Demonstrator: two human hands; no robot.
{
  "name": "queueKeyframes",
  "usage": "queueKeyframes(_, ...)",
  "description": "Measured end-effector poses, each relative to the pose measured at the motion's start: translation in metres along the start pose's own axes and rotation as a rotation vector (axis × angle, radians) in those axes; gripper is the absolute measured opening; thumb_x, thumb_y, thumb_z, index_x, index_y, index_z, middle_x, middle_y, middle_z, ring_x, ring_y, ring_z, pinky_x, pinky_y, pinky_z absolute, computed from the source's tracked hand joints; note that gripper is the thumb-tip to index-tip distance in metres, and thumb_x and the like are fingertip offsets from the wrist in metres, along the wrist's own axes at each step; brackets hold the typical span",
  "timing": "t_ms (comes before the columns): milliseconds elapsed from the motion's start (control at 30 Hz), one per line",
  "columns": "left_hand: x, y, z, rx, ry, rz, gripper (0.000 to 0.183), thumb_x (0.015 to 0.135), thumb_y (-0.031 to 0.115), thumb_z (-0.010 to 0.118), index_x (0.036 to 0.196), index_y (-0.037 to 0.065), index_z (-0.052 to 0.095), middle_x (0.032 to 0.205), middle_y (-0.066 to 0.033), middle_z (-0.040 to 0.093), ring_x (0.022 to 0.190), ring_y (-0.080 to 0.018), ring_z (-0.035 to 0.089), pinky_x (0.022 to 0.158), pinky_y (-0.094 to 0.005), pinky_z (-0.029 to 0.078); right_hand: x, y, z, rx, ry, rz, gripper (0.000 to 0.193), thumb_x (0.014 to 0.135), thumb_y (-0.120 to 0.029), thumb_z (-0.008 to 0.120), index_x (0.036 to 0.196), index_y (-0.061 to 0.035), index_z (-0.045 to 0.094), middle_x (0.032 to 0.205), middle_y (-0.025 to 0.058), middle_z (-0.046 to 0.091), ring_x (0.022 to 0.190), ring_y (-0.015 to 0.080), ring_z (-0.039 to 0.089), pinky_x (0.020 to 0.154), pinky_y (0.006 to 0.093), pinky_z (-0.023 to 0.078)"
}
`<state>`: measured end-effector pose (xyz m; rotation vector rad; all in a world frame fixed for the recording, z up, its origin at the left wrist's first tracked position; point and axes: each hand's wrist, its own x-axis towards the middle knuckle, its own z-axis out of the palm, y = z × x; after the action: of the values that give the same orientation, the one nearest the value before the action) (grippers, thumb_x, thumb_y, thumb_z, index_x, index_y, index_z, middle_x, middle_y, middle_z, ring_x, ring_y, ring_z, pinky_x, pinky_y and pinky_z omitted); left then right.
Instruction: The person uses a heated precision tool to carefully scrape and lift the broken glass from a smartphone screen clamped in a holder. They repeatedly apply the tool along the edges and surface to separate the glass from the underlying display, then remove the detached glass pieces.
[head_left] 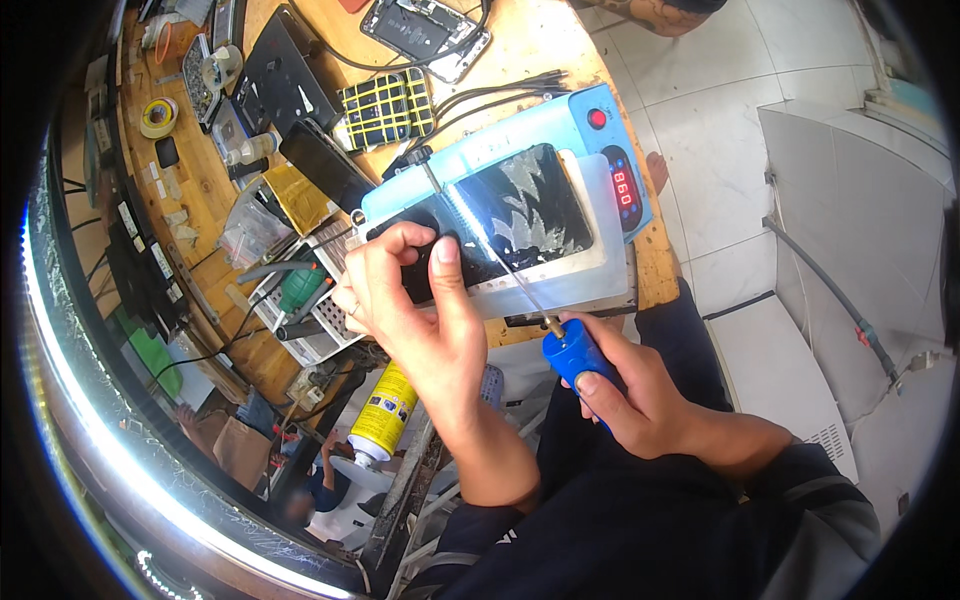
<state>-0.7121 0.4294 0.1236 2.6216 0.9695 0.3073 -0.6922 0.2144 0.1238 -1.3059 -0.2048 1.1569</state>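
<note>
A black glass phone screen (525,205) with grey, jagged patches of residue lies on a translucent mat (600,200). Beneath the mat sits a light-blue heating plate machine (400,190) with a red button and a lit red display. My right hand (640,395) grips the blue handle of a tool (575,350). The tool's thin metal rod (520,280) reaches up and left across the screen. Over the dark left part of the work, my left hand (425,310) has its fingers curled and its thumb close to the index finger. Anything between those fingertips is too small to make out.
Past the machine are a yellow-strapped bundle of phones (385,108), an opened phone (425,38) and black cables (500,92). A white basket (325,335) holds a green blower bulb (300,288). A yellow spray can (385,410) stands below the bench edge. Someone's arm (665,12) shows at top.
</note>
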Motion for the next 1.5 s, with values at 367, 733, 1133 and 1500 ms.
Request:
queueKeyframes(367, 0.001, 0.010, 0.000, -0.074, -0.006, 0.008, 0.018, 0.093, 0.021, 0.078, 0.103, 0.011, 0.068, 0.097, -0.0043, 0.057, 0.098, -0.0247, 0.049, 0.093, -0.0411, 0.035, -0.002, 0.001, -0.002, -0.067, -0.005, -0.012, 0.057, 0.107, -0.017, 0.053, 0.157, 0.0052, 0.036, 0.104, 0.0133, 0.067, 0.072, 0.0107, 0.061, 0.071, 0.0282, 0.053)
queueKeyframes(733, 0.000, 0.010, 0.005, 0.044, 0.042, 0.011, 0.009, 0.105, 0.017, 0.061, 0.104, 0.010, 0.067, 0.097, -0.0054, 0.057, 0.099, -0.0267, 0.049, 0.093, -0.0431, 0.034, -0.002, -0.008, -0.002, 0.002, -0.012, 0.083, 0.059, 0.107, -0.022, 0.056, 0.153, 0.0116, 0.038, 0.125, 0.0317, 0.064, 0.112, 0.0394, 0.069, 0.099, 0.0419, 0.052)
queueKeyframes(1133, 0.000, 0.015, 0.012, 0.145, 0.068, 0.000, 0.019, 0.108, 0.028, 0.055, 0.106, 0.011, 0.064, 0.103, -0.0089, 0.057, 0.106, -0.0339, 0.047, 0.094, -0.0495, 0.032, -0.005, 0.000, 0.002, 0.039, 0.061, 0.033, 0.059, 0.107, -0.021, 0.055, 0.153, 0.0118, 0.038, 0.124, 0.0275, 0.064, 0.107, 0.0301, 0.067, 0.095, 0.0379, 0.051)
queueKeyframes(1500, -0.001, 0.016, 0.013, 0.200, 0.048, 0.003, 0.033, 0.104, 0.043, 0.062, 0.107, 0.010, 0.063, 0.104, -0.0082, 0.054, 0.108, -0.0326, 0.046, 0.093, -0.0505, 0.031, -0.007, 0.007, 0.005, 0.018, 0.095, -0.031, 0.058, 0.107, -0.019, 0.053, 0.156, 0.0074, 0.037, 0.104, 0.0146, 0.067, 0.073, 0.0111, 0.063, 0.069, 0.0277, 0.054)
